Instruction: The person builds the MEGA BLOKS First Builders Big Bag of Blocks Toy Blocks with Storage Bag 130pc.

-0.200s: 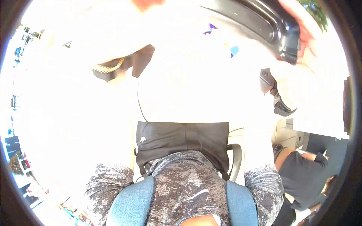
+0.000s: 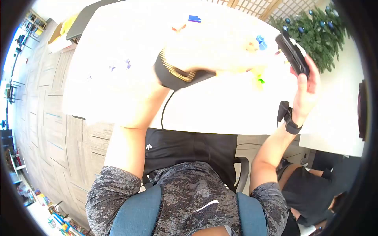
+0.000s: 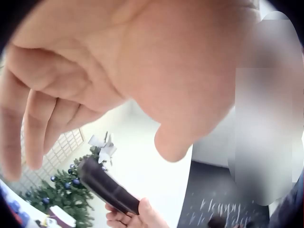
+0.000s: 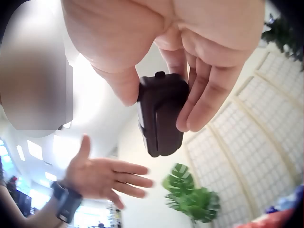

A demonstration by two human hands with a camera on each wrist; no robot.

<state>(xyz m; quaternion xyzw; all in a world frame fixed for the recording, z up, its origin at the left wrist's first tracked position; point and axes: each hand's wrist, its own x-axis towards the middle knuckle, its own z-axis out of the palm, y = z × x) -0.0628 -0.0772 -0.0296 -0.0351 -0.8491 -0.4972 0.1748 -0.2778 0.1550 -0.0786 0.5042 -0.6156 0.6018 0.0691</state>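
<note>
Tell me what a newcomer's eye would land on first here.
Probably the black object gripped by the right hand, at the head view's right. Next, the left hand, fingers outstretched at the right wrist view's lower left. Then the green tree with blue baubles, at the head view's upper right.

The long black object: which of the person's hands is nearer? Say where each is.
Right. The right hand grips the long black object; the left hand is spread open, apart from it, lower left in the right wrist view.
</note>
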